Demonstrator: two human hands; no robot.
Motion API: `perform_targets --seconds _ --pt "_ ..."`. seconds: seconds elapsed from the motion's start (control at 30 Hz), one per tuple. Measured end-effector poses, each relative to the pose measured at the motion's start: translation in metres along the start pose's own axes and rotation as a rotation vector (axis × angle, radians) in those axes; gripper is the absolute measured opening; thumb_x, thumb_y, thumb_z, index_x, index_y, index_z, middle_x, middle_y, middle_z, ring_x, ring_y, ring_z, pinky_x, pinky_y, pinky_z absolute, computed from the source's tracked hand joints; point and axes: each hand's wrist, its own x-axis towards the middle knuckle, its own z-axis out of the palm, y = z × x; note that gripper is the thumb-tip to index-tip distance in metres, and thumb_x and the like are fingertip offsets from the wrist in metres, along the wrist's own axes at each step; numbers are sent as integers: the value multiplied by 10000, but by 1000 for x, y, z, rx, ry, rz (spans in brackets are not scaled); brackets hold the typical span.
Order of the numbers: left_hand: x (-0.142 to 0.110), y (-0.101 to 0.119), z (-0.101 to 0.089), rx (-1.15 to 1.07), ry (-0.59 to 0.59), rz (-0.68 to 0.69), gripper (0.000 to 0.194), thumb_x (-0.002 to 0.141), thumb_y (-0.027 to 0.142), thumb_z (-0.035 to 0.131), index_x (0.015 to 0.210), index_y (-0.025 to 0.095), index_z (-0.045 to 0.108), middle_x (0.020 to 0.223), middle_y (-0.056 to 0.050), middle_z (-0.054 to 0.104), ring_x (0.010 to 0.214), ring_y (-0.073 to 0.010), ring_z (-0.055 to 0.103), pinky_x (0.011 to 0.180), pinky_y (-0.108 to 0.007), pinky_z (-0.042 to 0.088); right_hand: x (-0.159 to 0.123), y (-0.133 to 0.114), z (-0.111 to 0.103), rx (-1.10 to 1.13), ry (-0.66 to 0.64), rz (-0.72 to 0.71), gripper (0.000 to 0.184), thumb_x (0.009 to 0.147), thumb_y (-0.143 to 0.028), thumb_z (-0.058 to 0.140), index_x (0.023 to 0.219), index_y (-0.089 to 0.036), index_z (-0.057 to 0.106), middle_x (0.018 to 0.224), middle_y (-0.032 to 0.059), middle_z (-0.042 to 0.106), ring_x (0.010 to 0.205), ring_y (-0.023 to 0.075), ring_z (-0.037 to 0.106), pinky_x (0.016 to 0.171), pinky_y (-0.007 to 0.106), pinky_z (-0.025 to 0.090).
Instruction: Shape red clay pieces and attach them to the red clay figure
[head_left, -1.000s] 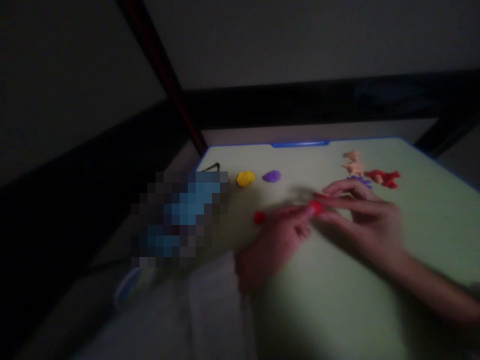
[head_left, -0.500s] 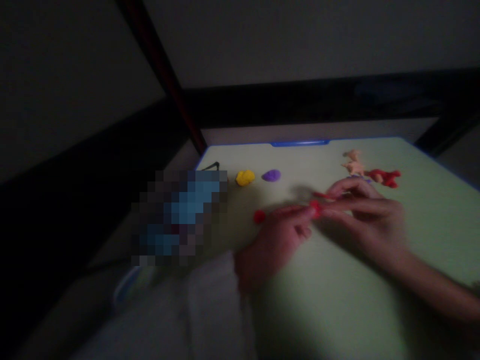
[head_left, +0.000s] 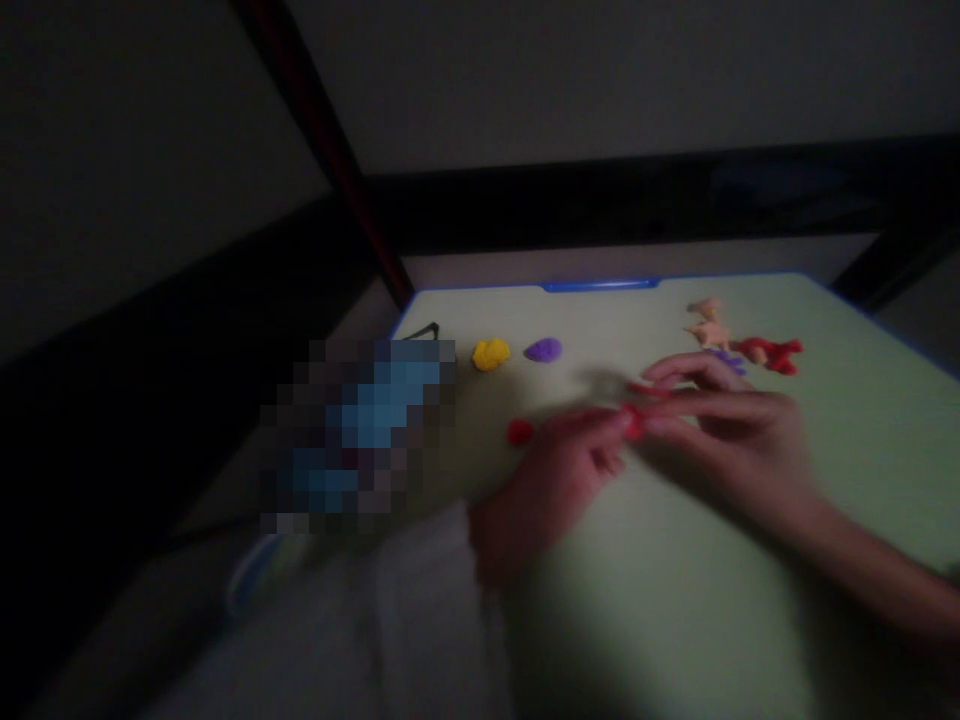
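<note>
Dim, blurred view over a pale green tabletop (head_left: 645, 630) with a blue edge. Two bare hands meet near its middle. The left hand (head_left: 551, 490), in a pale sleeve (head_left: 427, 570), pinches a small red piece (head_left: 634, 423) between thumb and fingers; the right hand (head_left: 757, 440) grips the same piece from the other side, while a thin red strip (head_left: 645, 389) juts out by its other fingers. Compared with half a second ago, the right hand sits slightly differently, baring more of a purple spiky piece (head_left: 731, 364) behind it. The red ball (head_left: 520, 432), yellow lump (head_left: 491, 354) and purple lump (head_left: 544, 350) stay put, as do the peach figure (head_left: 709, 330) and red figure (head_left: 780, 355) at far right. Pixelation hides part of the left side.
</note>
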Motion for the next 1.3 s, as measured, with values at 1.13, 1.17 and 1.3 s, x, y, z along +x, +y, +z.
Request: perform_targets --seconds 1.13,1.17,1.3 --pt "1 -4 -7 174 6 38 152 720 261 615 627 152 565 607 26 425 568 -80 345 558 -230 282 -1 0 0 -44 -7 7 133 724 -222 687 819 -310 720 940 19 627 884 179 584 766 356 487" --pt "1 -4 -7 188 0 44 161 725 266 610 621 155 559 601 27 414 569 -84 338 559 -234 281 -1 -1 0 -56 0 5 116 728 -228 683 804 -306 721 930 19 627 877 179 586 762 356 489" --pt "1 -5 -7 181 -33 70 145 738 268 600 643 165 566 612 27 404 594 -94 340 581 -242 284 -1 -2 0 -91 16 -9 106 732 -231 679 799 -303 718 970 13 637 906 184 586 780 356 487"
